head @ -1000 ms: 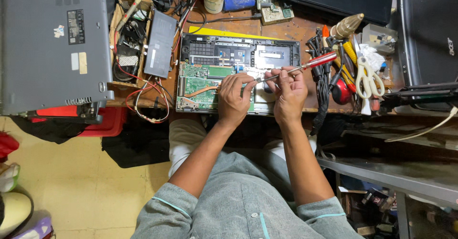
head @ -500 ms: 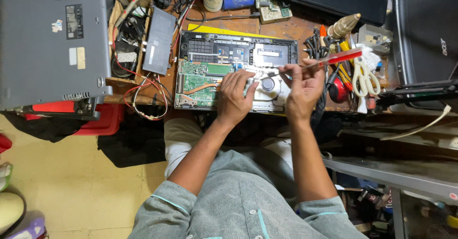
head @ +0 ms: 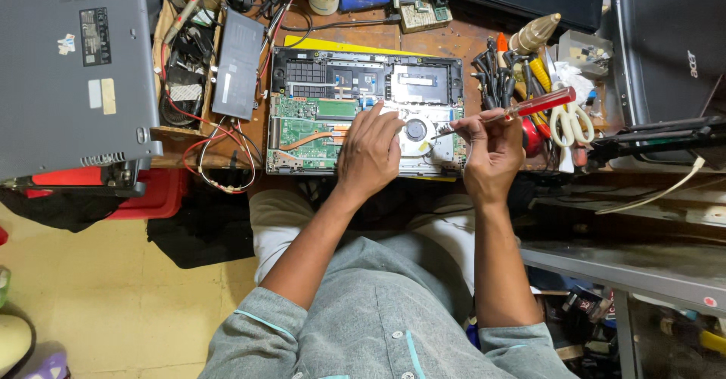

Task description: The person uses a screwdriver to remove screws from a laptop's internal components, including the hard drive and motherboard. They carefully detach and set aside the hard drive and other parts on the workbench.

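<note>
We see an opened laptop (head: pixel 363 107) lying on the wooden desk (head: pixel 469 42), its bottom cover already off, so the green board, the copper heat pipe and the round fan (head: pixel 415 129) are all exposed. We judge that the opening part is done and the work inside is in the middle: the fan sits in its place, and the board looks not yet lifted out.

The right hand (head: pixel 490 148) is closed around a screwdriver with a red handle (head: pixel 529 108), and the tip of it points down at the edge of the fan. The left hand (head: pixel 370 150) lies on the laptop just beside the fan, fingers bent and pressing down; we cannot tell if it pinches a small part or only steadies the machine.

About containers: at the left of the desk stands a wooden box (head: pixel 189 54) that holds a multimeter probe with red wire, black parts and some tape, with a grey flat battery pack (head: pixel 237 63) leaning over its right side. At the right of the laptop we see a heap of tools with white-handled scissors (head: pixel 572 125) and black cables. A grey laptop lid (head: pixel 72 65) lies far left.
</note>
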